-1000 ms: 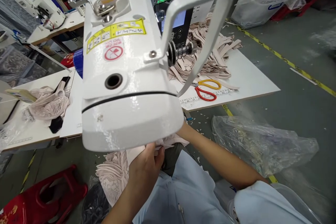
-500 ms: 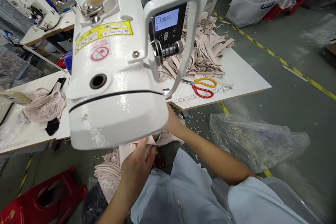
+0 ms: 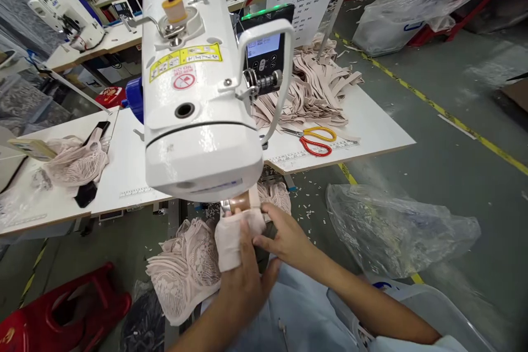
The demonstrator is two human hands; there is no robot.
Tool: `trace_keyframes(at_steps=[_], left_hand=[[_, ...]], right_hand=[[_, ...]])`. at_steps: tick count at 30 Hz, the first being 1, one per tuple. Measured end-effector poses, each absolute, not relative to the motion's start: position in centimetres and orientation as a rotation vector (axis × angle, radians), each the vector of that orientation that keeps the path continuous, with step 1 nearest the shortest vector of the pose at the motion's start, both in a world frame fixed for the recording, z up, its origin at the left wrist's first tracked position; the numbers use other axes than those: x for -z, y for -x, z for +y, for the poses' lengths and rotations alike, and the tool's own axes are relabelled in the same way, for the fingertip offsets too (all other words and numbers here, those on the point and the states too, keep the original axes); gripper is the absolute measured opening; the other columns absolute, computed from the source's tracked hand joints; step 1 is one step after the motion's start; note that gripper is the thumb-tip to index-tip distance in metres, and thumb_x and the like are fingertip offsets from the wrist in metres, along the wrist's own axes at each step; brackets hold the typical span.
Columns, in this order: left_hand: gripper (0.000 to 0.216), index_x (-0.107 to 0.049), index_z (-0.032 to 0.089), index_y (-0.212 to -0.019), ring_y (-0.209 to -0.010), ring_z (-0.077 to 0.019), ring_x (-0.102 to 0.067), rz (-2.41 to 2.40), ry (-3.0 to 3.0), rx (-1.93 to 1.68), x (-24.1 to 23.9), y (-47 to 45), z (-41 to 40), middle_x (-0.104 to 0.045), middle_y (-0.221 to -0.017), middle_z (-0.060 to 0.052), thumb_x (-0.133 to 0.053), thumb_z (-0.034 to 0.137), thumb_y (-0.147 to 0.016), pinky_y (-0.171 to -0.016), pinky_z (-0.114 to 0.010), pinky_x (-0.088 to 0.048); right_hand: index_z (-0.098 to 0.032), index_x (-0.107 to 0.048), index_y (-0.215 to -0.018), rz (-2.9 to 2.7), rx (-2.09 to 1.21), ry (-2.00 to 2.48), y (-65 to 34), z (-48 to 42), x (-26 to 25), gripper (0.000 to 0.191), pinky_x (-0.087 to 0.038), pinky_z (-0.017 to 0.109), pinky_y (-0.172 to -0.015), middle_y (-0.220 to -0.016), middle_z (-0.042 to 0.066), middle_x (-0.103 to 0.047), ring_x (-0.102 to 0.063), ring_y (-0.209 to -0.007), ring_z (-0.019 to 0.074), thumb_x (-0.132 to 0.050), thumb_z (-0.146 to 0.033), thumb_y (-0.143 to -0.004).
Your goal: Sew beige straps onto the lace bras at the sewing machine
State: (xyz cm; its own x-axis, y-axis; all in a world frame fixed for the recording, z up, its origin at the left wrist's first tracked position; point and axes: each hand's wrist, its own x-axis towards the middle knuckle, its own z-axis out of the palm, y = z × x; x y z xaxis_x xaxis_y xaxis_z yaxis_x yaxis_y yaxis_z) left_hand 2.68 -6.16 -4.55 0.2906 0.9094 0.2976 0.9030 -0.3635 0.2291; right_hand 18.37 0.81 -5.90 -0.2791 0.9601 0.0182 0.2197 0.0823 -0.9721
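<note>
A white sewing machine (image 3: 198,99) fills the centre, its head end toward me. Just below its head my left hand (image 3: 243,280) grips a pale beige fabric piece (image 3: 231,234), the fingers wrapped under it. My right hand (image 3: 284,234) pinches the same piece at its right edge, close to the needle area. A bundle of pink lace garments (image 3: 183,269) hangs to the left of my left hand. My light blue sleeves and lap are at the bottom.
On the white table (image 3: 371,121) lie red-and-yellow scissors (image 3: 315,140), a pile of beige straps (image 3: 317,85) and more lace (image 3: 76,162) at left. A clear plastic bag (image 3: 396,225) sits on the floor at right, a red stool (image 3: 61,308) at lower left.
The view has pulled back and the machine looks smaller. Both hands have come out from under the machine head and now hold the beige piece in plain view.
</note>
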Motion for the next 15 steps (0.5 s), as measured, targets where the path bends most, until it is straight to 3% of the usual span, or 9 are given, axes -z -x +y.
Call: trace_keyframes(at_steps=[2, 4, 6, 7, 8, 10, 12, 15], left_hand=[[0.094, -0.003, 0.004, -0.155, -0.130, -0.0375, -0.050, 1.668, -2.526, -0.614, 4.4, -3.6, -7.6, -0.040, -0.148, -0.027, -0.060, 0.039, -0.090, -0.095, -0.043, -0.055], [0.093, -0.003, 0.004, -0.155, -0.125, -0.0363, -0.055, 1.556, -2.409, -0.603, 4.2, -3.7, -8.2, -0.051, -0.139, -0.027, -0.060, 0.039, -0.090, -0.090, -0.042, -0.057], [0.086, -0.008, 0.008, -0.154, -0.096, -0.0284, -0.070, 1.414, -2.194, -0.548, 3.9, -2.9, -8.0, -0.070, -0.110, -0.019, -0.057, 0.037, -0.091, -0.069, -0.033, -0.060], [0.076, -0.017, 0.011, -0.153, -0.077, -0.0230, -0.071, 1.347, -2.094, -0.518, 3.6, -2.3, -7.7, -0.074, -0.092, -0.011, -0.056, 0.035, -0.092, -0.058, -0.029, -0.057], [0.063, -0.030, 0.014, -0.147, -0.062, -0.0183, -0.067, 1.305, -2.027, -0.509, 3.3, -1.7, -7.3, -0.071, -0.077, -0.004, -0.055, 0.033, -0.093, -0.051, -0.026, -0.053], [0.034, -0.052, 0.019, -0.128, -0.054, -0.0137, -0.060, 1.299, -2.013, -0.582, 2.3, -0.5, -6.5, -0.065, -0.067, 0.001, -0.053, 0.027, -0.094, -0.051, -0.023, -0.048], [0.024, -0.057, 0.019, -0.117, -0.071, -0.0156, -0.063, 1.294, -2.110, -0.735, 1.0, 0.1, -5.7, -0.067, -0.081, -0.004, -0.050, 0.019, -0.094, -0.065, -0.027, -0.052], [0.042, -0.046, 0.015, -0.135, -0.118, -0.0258, -0.055, 1.101, -2.340, -0.807, -0.6, 0.0, -4.6, -0.060, -0.125, -0.016, -0.045, 0.012, -0.093, -0.097, -0.042, -0.047]], right_hand=[[-0.021, -0.060, -0.096, -1.526, -1.366, 1.192, -18.7, -0.5, 5.3, 0.037, -0.046, 0.031, -0.074, -0.089, 0.003, -0.063, -0.057, -0.082, 0.0193, -0.055, -0.056, -0.089], [-0.020, -0.061, -0.090, -1.363, -1.476, 1.140, -19.1, -1.0, 5.0, 0.032, -0.046, 0.029, -0.073, -0.085, 0.002, -0.063, -0.057, -0.080, 0.0175, -0.050, -0.050, -0.093], [-0.019, -0.062, -0.086, -1.240, -1.553, 1.091, -19.6, -1.1, 5.0, 0.032, -0.045, 0.027, -0.072, -0.082, 0.001, -0.062, -0.056, -0.079, 0.0165, -0.054, -0.050, -0.091], [-0.019, -0.062, -0.085, -1.193, -1.586, 1.082, -19.8, -1.1, 5.1, 0.032, -0.045, 0.027, -0.070, -0.081, 0.001, -0.061, -0.056, -0.077, 0.0159, -0.057, -0.050, -0.090], [-0.018, -0.062, -0.085, -1.156, -1.615, 1.082, -20.0, -1.1, 5.2, 0.033, -0.044, 0.026, -0.068, -0.079, 0.000, -0.060, -0.054, -0.075, 0.0151, -0.059, -0.051, -0.088], [-0.017, -0.063, -0.085, -1.114, -1.687, 1.082, -20.2, -1.1, 5.4, 0.034, -0.041, 0.024, -0.063, -0.077, 0.000, -0.058, -0.051, -0.070, 0.0134, -0.062, -0.052, -0.086], [-0.017, -0.063, -0.087, -1.115, -1.784, 1.048, -20.2, -1.2, 5.3, 0.036, -0.039, 0.023, -0.061, -0.075, -0.001, -0.057, -0.050, -0.067, 0.0122, -0.062, -0.053, -0.085], [-0.017, -0.063, -0.088, -1.246, -1.906, 0.929, -20.0, -1.1, 4.6, 0.038, -0.042, 0.024, -0.063, -0.075, -0.001, -0.058, -0.052, -0.069, 0.0131, -0.058, -0.054, -0.088]])
